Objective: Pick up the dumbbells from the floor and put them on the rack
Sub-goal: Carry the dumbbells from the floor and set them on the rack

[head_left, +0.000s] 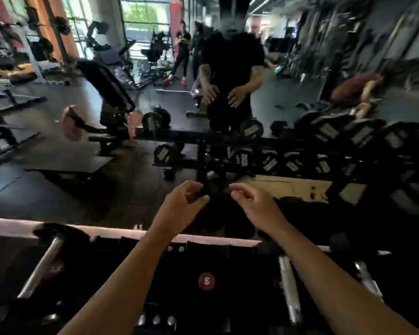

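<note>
Both my hands are raised in front of me above the rack, and neither holds anything. My left hand (183, 204) has its fingers loosely curled and apart. My right hand (253, 204) is the same, thumb and fingers spread. Below them is the black dumbbell rack (228, 252), with a round red label reading 5 (206, 281). A chrome dumbbell handle (288, 288) rests on the rack under my right forearm. Another dumbbell handle (42, 268) lies at the lower left. The picture is blurred by motion.
A wall mirror (107, 180) stands behind the rack. It reflects me, rows of black dumbbells (324, 134) on the rack's shelves, an incline bench (107, 85) and other gym machines. Another person (183, 52) stands far back in the reflection.
</note>
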